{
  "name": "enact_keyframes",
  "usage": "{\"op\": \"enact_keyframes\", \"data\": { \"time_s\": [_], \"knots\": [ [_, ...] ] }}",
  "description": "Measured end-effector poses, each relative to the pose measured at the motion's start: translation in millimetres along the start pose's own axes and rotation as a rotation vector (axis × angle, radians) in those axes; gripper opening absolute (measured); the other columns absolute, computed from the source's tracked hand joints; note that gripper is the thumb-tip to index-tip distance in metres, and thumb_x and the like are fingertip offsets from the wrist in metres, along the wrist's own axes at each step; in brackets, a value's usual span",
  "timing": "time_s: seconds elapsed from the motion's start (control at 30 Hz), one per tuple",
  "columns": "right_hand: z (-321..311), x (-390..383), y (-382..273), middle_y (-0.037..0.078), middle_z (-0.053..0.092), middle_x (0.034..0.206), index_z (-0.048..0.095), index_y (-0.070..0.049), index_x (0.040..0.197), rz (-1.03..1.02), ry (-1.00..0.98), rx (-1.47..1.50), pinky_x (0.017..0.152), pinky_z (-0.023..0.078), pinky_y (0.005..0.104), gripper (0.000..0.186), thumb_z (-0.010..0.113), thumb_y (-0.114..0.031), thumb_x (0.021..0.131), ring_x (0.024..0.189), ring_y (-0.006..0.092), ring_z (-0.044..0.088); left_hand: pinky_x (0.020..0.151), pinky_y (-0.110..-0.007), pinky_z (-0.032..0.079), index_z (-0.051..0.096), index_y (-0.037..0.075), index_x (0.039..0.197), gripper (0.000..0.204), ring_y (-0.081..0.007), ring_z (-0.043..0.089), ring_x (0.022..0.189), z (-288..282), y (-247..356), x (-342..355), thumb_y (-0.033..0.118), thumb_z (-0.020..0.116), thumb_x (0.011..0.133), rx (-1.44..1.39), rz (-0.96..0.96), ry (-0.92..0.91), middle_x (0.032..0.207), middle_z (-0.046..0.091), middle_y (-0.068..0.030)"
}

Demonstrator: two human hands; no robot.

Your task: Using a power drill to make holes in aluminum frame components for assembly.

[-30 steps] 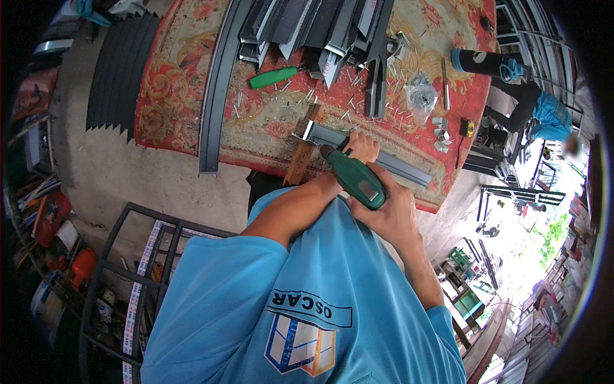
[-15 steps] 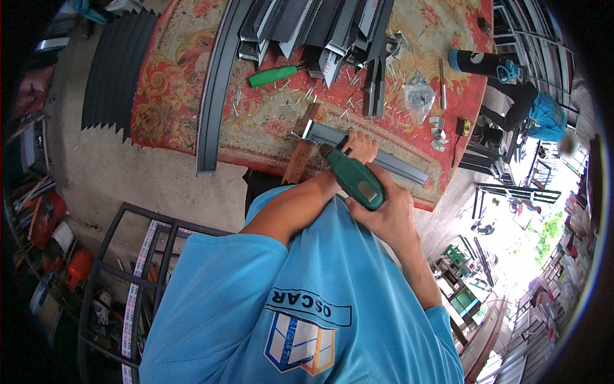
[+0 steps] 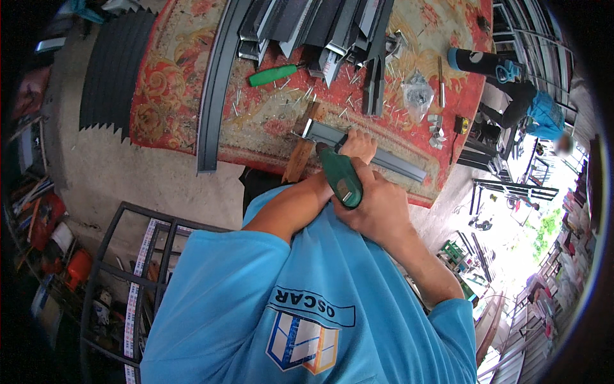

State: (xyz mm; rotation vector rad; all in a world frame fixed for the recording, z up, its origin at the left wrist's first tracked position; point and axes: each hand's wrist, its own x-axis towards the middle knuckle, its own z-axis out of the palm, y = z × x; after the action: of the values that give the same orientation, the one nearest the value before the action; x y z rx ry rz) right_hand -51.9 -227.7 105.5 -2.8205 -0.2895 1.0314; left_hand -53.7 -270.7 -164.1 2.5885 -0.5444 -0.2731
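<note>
A green power drill (image 3: 340, 177) is gripped in my right hand (image 3: 377, 208), its front end pointing up-left toward the profile's open end. My left hand (image 3: 360, 145) reaches across under the drill, its fingers closed over a short grey metal profile (image 3: 400, 165). That profile lies slantwise near the table's front edge, its left end resting on a brown wooden strip (image 3: 298, 160). The drill partly hides my left wrist. Whether its tip touches the metal I cannot tell.
A carpet-covered table (image 3: 169, 96) carries a stack of dark metal profiles (image 3: 288, 25), a long profile (image 3: 217, 89), a green-handled tool (image 3: 273, 75), scattered rivets (image 3: 345, 114), a plastic bag (image 3: 417, 96), small metal brackets (image 3: 437, 131) and a black bottle (image 3: 476, 61). A person (image 3: 543, 120) crouches beyond the right edge.
My right hand and the drill have shifted slightly left, and the drill points more steeply upward. My left hand stays on the profile.
</note>
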Motion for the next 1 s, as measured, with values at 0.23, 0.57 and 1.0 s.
{"op": "enact_keyframes", "data": {
  "time_s": [0.23, 0.57, 1.0],
  "knots": [
    [-8.7, 9.0, -0.1, 0.02, 0.072, 0.089, 0.056, -0.016, 0.137, -0.089, -0.013, -0.099, 0.068, 0.059, 0.0506, 0.071, 0.082, -0.038, 0.074, 0.076, 0.0401, 0.073, 0.085, -0.051, 0.04, 0.07, 0.014, 0.096, 0.015, -0.0254, 0.066, 0.093, 13.3, -1.0, 4.3, 0.024, 0.06, 0.093, 0.002, 0.004, 0.036, 0.093, 0.071, -0.0058],
    [-18.4, 30.2, -0.9, 0.018, 0.072, 0.086, 0.059, -0.016, 0.134, -0.163, -0.022, -0.167, 0.07, 0.058, 0.0515, 0.068, 0.082, -0.038, 0.074, 0.075, 0.0411, 0.072, 0.088, -0.051, 0.042, 0.071, 0.015, 0.101, 0.018, -0.025, 0.067, 0.099, -0.6, -4.7, -0.8, 0.025, 0.059, 0.092, 0.016, -0.005, -0.001, 0.099, 0.072, -0.0048],
    [-18.6, 28.0, -5.0, 0.023, 0.075, 0.095, 0.064, -0.006, 0.131, -0.011, -0.034, 0.006, 0.079, 0.059, 0.0459, 0.067, 0.085, -0.033, 0.074, 0.09, 0.0402, 0.075, 0.095, -0.048, 0.043, 0.067, 0.016, 0.097, 0.016, -0.0222, 0.064, 0.095, -8.4, -3.0, -10.2, 0.029, 0.057, 0.097, -1.624, 0.139, 0.154, 0.096, 0.068, -0.003]
  ]
}}
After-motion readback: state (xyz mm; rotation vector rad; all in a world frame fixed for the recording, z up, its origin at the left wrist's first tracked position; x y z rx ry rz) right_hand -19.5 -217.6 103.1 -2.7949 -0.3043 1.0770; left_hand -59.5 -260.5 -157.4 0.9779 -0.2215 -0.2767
